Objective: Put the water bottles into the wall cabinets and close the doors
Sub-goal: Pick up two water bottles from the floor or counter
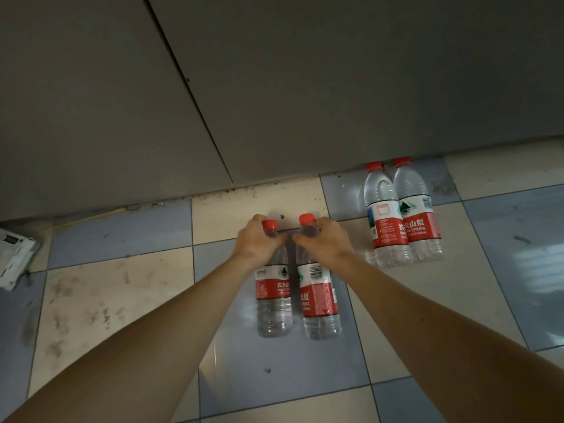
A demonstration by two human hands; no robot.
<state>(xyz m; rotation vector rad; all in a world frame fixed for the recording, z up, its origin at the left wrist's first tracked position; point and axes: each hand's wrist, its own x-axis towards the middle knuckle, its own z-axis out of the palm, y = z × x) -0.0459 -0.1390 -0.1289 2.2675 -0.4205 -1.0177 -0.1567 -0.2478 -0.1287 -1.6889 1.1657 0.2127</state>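
— Hands first: your left hand (255, 241) is curled round the neck of the left bottle (272, 296), just under its red cap; your right hand (323, 239) grips the neck of the right bottle (319, 300) the same way; both bottles stand upright on the tiled floor (274, 377), just beside each other.

— And how will they carry?

— They look full, so expect real weight for their size; the thin plastic should give a little if you squeeze the body, while the neck is stiff, so your hold there is sound; the smooth wall could slip in a damp palm; a drop would probably dent rather than break.

— The other two?

— The second pair of bottles (403, 215) stands touching each other, off to your right, close against the foot of the grey panels (305, 87); take those by the necks as well.

— What can't you make out?

— Whether those grey panels are cabinet doors I cannot tell; no handle or wall cabinet shows; your fingertips are hidden behind the necks; a white packet (13, 257) is cut off at the left edge.
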